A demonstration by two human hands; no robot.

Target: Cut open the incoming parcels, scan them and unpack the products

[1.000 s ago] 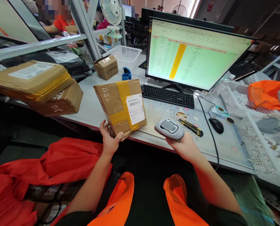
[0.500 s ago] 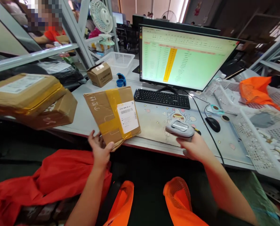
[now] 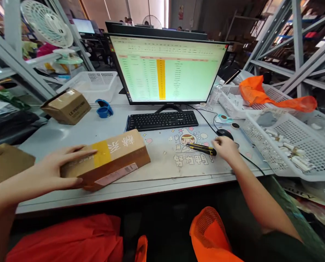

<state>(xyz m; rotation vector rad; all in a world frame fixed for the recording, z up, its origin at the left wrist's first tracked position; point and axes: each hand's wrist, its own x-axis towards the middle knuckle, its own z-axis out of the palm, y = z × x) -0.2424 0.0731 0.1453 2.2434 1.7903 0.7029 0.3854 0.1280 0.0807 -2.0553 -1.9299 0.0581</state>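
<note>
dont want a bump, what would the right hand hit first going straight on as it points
The right hand would probably meet the cutter first; its height over the desk is unclear.

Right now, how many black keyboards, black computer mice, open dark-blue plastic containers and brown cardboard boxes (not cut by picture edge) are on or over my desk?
Black keyboard: 1
Black computer mouse: 1
Open dark-blue plastic container: 1
Brown cardboard boxes: 2 (taped box under left hand, box printed LE PERFUME)
Total: 5
</note>
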